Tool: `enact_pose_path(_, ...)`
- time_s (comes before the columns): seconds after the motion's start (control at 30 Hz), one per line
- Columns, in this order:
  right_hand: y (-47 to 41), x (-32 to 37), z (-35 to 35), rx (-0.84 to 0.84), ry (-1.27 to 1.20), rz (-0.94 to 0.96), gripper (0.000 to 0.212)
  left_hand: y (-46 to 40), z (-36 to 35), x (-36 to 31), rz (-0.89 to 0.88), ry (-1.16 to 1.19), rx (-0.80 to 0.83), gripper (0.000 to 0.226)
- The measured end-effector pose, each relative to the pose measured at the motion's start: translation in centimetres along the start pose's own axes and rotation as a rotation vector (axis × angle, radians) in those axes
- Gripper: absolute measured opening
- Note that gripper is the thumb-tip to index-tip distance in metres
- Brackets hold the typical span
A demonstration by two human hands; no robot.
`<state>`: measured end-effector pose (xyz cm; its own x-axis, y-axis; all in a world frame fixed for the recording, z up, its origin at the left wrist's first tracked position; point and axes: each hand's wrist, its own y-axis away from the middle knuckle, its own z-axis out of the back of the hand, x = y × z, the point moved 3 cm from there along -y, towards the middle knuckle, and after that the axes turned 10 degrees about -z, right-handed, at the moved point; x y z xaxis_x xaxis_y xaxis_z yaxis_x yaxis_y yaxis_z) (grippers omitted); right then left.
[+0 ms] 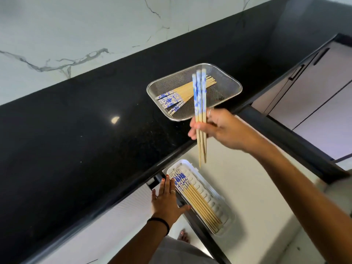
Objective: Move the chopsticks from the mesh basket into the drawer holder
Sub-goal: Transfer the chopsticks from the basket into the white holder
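Right hand (pixel 215 128) grips three chopsticks (pixel 200 103) above the counter edge (pixel 171 155); left hand (pixel 167 197), fingers straight, touches the drawer holder (pixel 226 212) rim.

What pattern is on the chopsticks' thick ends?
Blue-and-white floral on the chopsticks, plain wood below; head view.

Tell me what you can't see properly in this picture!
All in the head view:
- Held chopsticks: slightly blurred, so their exact number is unclear.
- Right hand: its fingers are mostly hidden behind the hand itself.
- Basket: the held chopsticks cross part of the chopsticks lying inside.
- Holder: the left hand covers its near edge.
- Drawer: the right arm crosses it, hiding its far side.
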<state>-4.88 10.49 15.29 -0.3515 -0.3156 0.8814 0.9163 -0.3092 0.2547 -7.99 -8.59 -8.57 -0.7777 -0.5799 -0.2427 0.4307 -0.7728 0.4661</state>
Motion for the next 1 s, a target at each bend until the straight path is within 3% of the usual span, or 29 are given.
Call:
enact_pose_path(0.13, 0.1, -6.6, -2.6, 0.066, 0.014, -0.188, 0.015, 0.0, 0.0, 0.1, -0.004, -0.025, -0.004, 0.110)
enact_pose_path(0.37, -0.9, -14.8, -7.7, 0.142, 0.414, -0.424, 0.010, -0.1, -0.2, 0.1, 0.003, -0.034, -0.012, 0.111)
enact_pose_path(0.7, -0.7, -19.5, -13.0, 0.034, 0.769, -0.612, 0.029, -0.1, -0.3, 0.1, 0.019, -0.028, -0.026, 0.109)
enact_pose_path(1.0, -0.7, -20.2, -14.6, -0.052, 0.923, -0.528, 0.032, -0.1, 0.0, 0.0, 0.019, -0.004, -0.029, 0.108)
